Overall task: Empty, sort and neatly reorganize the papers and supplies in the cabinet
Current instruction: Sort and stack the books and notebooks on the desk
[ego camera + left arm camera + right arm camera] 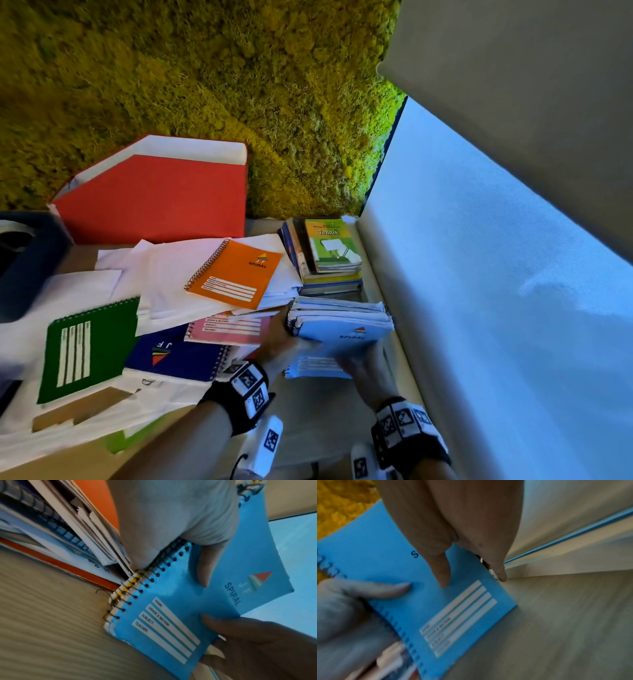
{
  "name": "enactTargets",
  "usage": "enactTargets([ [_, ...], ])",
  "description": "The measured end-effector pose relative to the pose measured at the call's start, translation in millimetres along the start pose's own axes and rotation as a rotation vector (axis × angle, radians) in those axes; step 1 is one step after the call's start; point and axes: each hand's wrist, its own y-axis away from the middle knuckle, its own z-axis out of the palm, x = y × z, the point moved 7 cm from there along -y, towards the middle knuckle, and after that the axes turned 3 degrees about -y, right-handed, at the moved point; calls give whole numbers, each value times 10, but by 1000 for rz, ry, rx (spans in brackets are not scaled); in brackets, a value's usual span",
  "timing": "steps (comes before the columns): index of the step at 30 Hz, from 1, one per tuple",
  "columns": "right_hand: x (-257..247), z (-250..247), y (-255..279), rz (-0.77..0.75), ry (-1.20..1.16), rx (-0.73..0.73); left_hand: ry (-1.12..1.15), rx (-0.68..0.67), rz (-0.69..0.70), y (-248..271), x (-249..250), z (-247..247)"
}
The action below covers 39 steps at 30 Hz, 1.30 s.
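A stack of light-blue spiral notebooks [342, 329] is held just above the wooden surface, near the white cabinet wall. My left hand [279, 342] grips its spiral side. In the left wrist view the thumb [202, 568] lies on the top blue cover [171, 608], marked "SPIRAL". My right hand [368, 370] holds the opposite near edge. In the right wrist view its thumb [443, 573] presses the cover [385, 563], another finger lies along the side, and the left hand [359, 595] shows at the left. Fingers under the stack are hidden.
Loose white papers [164, 274] lie left of the stack with orange [236, 274], pink [229, 329], dark-blue [174, 356] and green [85, 349] notebooks. A red folder [154, 198] stands behind. A "Tennis" book pile [329, 253] sits beyond. The white wall [479, 274] closes the right.
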Motion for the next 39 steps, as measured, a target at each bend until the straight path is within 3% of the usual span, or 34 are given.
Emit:
enactTargets([
  [5, -249, -356, -134, -114, -15, 133, 104, 63, 48, -89, 186, 190],
  [9, -413, -705, -147, -90, -182, 267, 102, 30, 67, -127, 334, 393],
  [12, -399, -784, -178, -31, -145, 326, -62, 54, 35, -197, 205, 450],
  [16, -161, -717, -327, 70, 128, 289, -317, 73, -32, -182, -44, 381],
  [19, 100, -435, -415, 101, 493, 94, -539, -8, -67, -178, -279, 223],
  [22, 249, -117, -338, 119, 644, -66, -751, 35, -129, -224, -575, -40],
  [26, 239, 7, -253, 157, 779, -73, -774, -55, -139, -155, -417, 22],
  [33, 246, -123, -248, 258, 754, -72, -872, -77, -198, -198, -465, 235],
  [39, 200, -203, -291, 232, 734, -91, -635, -112, -220, -170, -399, 248],
])
